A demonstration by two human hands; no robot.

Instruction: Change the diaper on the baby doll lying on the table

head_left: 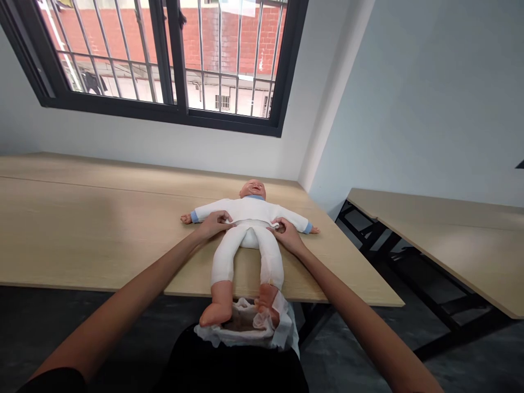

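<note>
Pinching white clothing [250, 209] at the waist, left hand [216, 224] and right hand [286, 236] are free because the desk [123, 234] supports the doll [250, 239].

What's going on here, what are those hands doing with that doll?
A person has both bare hands on a baby doll lying face up on a wooden table. The left hand and right hand are at opposite sides of its waist, fingers at the hem of its white top; how firmly they grip it isn't clear. The doll's arms are spread, and its feet reach past the near edge, beside something white and crinkled.
</note>
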